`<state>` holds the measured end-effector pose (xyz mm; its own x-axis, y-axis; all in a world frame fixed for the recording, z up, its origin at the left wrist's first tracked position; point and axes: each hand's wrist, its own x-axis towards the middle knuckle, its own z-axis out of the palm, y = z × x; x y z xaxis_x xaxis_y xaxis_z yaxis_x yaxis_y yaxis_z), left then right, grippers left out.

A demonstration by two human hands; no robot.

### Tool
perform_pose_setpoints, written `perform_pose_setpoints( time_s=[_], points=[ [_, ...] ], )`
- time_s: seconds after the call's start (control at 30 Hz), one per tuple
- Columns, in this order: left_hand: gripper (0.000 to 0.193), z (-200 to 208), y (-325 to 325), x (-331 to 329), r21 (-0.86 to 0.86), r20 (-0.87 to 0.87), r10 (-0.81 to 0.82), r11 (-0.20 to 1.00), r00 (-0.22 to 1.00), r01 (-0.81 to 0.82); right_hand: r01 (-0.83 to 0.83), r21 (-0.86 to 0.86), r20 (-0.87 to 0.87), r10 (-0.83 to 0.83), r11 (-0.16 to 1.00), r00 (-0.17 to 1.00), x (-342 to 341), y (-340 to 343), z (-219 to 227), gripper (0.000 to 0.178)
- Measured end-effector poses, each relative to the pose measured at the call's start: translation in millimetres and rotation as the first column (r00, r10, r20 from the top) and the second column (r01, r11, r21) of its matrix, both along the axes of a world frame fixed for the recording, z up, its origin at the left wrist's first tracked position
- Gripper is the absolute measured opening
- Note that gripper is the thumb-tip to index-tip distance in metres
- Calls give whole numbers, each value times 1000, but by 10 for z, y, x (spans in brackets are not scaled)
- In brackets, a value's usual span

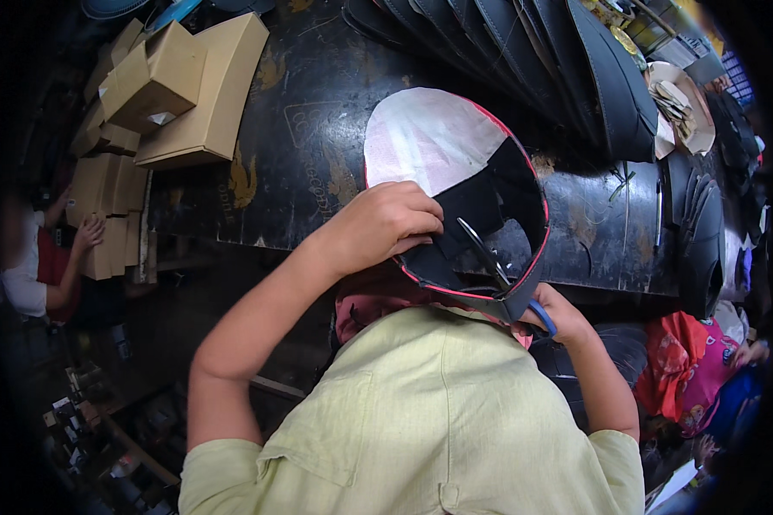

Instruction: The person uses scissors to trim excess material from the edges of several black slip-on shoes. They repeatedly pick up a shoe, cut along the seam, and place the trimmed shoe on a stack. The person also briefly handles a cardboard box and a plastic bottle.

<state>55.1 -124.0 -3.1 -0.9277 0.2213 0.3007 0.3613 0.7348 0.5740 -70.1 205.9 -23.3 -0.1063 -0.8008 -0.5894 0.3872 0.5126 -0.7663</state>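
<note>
In front of my chest is a hollow black stitched cover (468,202) with a red edge and a pale lining. Its open side faces up, showing the inside. My left hand (386,225) grips its near left rim, fingers curled over the edge. My right hand (556,316) is closed on blue-handled scissors (489,257) at the cover's near right corner. The metal blades show inside the opening; the rest of the scissors is partly hidden behind the cover's wall. Some of my right fingers are hidden too.
A dark worn table (292,163) spreads ahead. Many similar black covers (524,64) lean in a row at the far right. Cardboard boxes (172,86) are piled far left, beside another person (47,266). A tray of scraps (683,107) and red fabric (670,360) are at right.
</note>
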Motion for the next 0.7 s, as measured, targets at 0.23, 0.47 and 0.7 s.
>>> perform_pose_setpoints(
  time_s=[0.23,0.47,0.7],
  points=[
    [14,-48,-44,-237,-150,-10,-156,977,988,152,-109,-290,255,187,951,949,-134,82,-126,35],
    [17,-66,215,-242,-277,-2,66,959,998,-64,-165,-40,341,169,985,925,-44,-8,-291,47],
    [27,-20,376,62,-15,42,301,953,953,-301,-8,-157,398,71,988,914,-10,78,-342,54]
  ],
)
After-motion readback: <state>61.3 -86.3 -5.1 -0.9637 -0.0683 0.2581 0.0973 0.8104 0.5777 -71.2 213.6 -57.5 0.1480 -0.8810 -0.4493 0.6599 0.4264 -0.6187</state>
